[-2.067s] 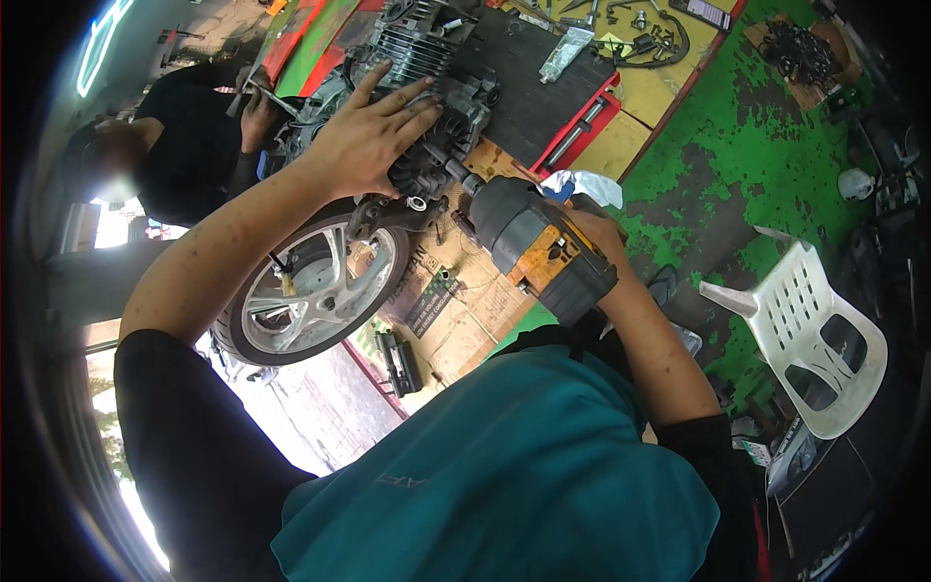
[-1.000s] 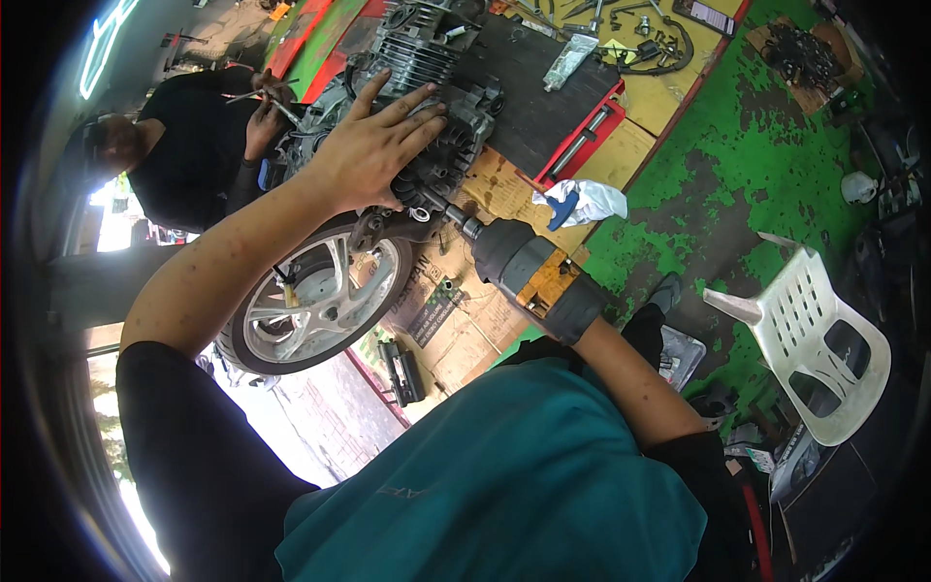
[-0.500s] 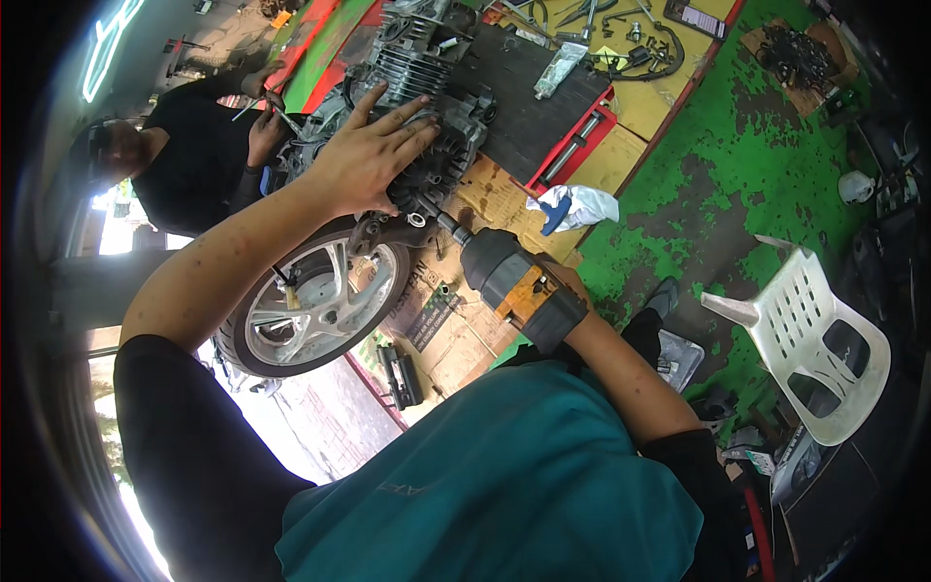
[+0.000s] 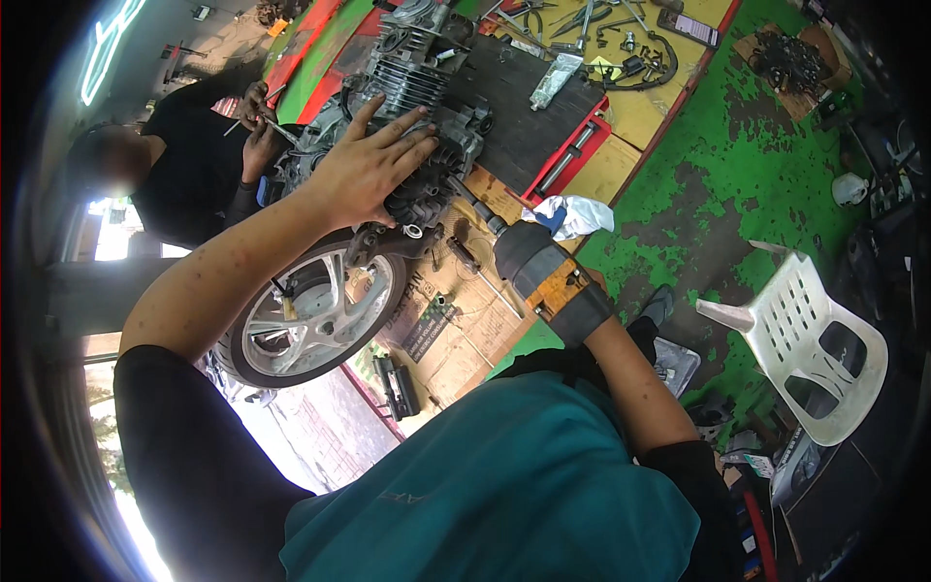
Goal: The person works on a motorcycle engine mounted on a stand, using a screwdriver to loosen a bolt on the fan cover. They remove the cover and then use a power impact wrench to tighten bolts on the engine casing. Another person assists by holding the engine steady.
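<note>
My left hand (image 4: pixel 373 170) lies with its fingers spread on a grey finned engine (image 4: pixel 412 68), bracing over its dark fan-like side. In my right hand (image 4: pixel 599 281), mostly hidden behind the tool, is a black and orange impact wrench (image 4: pixel 548 272). Its long socket (image 4: pixel 475 202) points up-left, and the tip meets or nearly meets the engine's right lower side; contact is hard to tell. Below the engine, a screwdriver (image 4: pixel 475 262) lies on cardboard (image 4: pixel 456 339). A pale spoked wheel (image 4: pixel 325 320) stands under my left forearm.
Beyond the engine, a co-worker's hands (image 4: pixel 257 136) hold a thin metal tool. Right of the engine are a black mat (image 4: pixel 509 107), a red tray (image 4: pixel 577 155), a white rag (image 4: pixel 582 215) and several hand tools. A white plastic chair (image 4: pixel 805 339) stands on the green floor.
My right hand has shifted the impact wrench rightward, and its socket now points higher on the engine's side. The screwdriver has come into view. My left hand stays nearly in place.
</note>
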`<state>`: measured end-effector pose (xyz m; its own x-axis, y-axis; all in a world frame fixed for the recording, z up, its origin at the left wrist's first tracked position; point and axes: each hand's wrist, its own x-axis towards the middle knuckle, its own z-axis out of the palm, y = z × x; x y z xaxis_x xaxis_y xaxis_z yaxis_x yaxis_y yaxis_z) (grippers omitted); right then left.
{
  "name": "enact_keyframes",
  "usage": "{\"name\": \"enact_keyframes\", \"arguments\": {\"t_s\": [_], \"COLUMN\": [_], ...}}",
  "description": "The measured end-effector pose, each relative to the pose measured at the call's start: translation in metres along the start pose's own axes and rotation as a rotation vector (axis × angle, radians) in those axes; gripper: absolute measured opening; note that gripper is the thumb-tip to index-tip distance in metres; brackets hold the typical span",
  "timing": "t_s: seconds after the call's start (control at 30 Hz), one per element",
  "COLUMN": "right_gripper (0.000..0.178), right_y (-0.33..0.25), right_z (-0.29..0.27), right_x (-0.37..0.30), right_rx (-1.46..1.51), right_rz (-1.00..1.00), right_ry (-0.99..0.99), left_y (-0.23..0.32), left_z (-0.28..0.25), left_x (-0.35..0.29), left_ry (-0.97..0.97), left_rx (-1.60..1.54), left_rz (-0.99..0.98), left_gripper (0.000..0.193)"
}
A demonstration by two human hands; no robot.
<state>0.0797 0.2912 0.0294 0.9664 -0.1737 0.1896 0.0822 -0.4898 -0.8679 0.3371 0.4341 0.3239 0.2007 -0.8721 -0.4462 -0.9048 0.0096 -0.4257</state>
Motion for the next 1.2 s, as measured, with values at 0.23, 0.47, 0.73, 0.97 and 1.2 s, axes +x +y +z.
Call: {"name": "enact_keyframes", "arguments": {"t_s": [0.23, 0.47, 0.73, 0.97, 1.2], "right_gripper": [0.038, 0.043, 0.047, 0.051, 0.054], "right_y": [0.009, -0.031, -0.024, -0.030, -0.039], "right_z": [-0.011, -0.029, -0.019, -0.025, -0.063], "right_x": [0.035, 0.037, 0.038, 0.046, 0.014], "right_rx": [-0.021, -0.210, -0.113, -0.032, 0.049], "right_rz": [-0.344, -0.333, -0.236, -0.208, 0.007], "right_ry": [0.060, 0.013, -0.037, -0.109, -0.357], "left_y": [-0.003, -0.003, -0.006, -0.007, -0.006], "left_z": [0.001, 0.003, 0.000, 0.000, 0.003], "left_x": [0.000, 0.000, 0.002, -0.005, -0.010], "left_ry": [-0.003, -0.002, -0.013, 0.014, 0.081], "left_rx": [-0.024, -0.031, -0.043, -0.006, -0.073], "left_rz": [-0.004, 0.001, 0.015, 0.027, 0.031], "left_gripper": [0.122, 0.121, 0.125, 0.123, 0.125]}}
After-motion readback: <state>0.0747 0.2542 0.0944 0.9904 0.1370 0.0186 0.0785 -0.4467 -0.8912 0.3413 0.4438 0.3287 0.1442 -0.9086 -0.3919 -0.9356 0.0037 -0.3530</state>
